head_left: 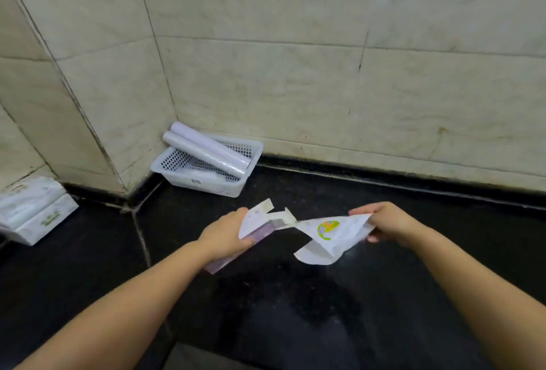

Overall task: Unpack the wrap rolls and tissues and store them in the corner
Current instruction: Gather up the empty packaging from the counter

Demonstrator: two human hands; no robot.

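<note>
Your two bare forearms are reaching in from the near edge of the dark speckled stone counter [295,310], meeting over its middle so the packaging comes apart in the air rather than dragging on the surface. Your left hand [224,235] is clenching the purple-tinted wrap roll [236,247] still half sheathed in its white cardboard sleeve [260,219], bracing it as the anchor. Your right hand [384,222] is pinching the white printed paper wrapper [328,239] with the green and yellow logo, pulling it away to the right; it looks nearly free of the roll.

Two pale plastic-wrap rolls [206,151] are already lying slantwise across the white perforated plastic basket [189,180], which is sitting tucked into the far corner where the tiled walls [325,74] meet. They are too long to lie flat, so their ends are propping over the rim.

White tissue packs [32,213] are resting at the counter's left edge, apart from the basket, apparently awaiting their turn.
</note>
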